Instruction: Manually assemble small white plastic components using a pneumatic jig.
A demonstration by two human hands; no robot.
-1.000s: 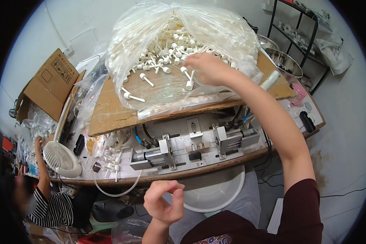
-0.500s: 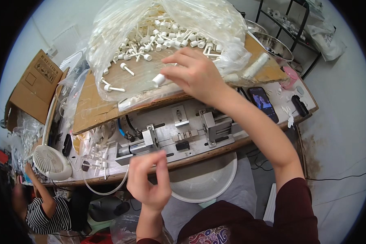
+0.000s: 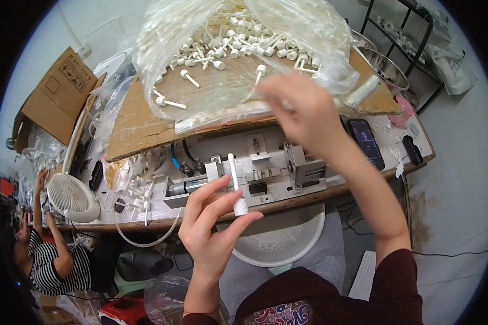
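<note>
My left hand (image 3: 214, 219) is closed on a white plastic cap with a stick applicator (image 3: 238, 203), its rounded tip pointing up and away and its ribbed cap held between thumb and fingers. This hand is over the front edge of the bench, before a small metal clamping fixture (image 3: 263, 174). My right hand (image 3: 303, 111) is at the front of the clear plastic bag (image 3: 162, 32), its fingers smeared by motion. Another white stick cap (image 3: 261, 70) is by its fingertips; whether they grip it I cannot tell. Many similar caps (image 3: 233, 43) lie heaped in the bag, on cardboard (image 3: 127, 138).
A phone (image 3: 365, 143) and a black clip-like object (image 3: 412, 150) lie at right. Several white parts (image 3: 141, 203) and a small fan (image 3: 73, 197) are at left. A white perforated basket (image 3: 279, 244) sits on my lap. Another person (image 3: 65, 265) works at far left.
My left hand has risen slightly and now shows a stick cap in its fingers. My right hand, earlier by a white cap at the bag's front, has shifted right. The whole view has shifted slightly.
</note>
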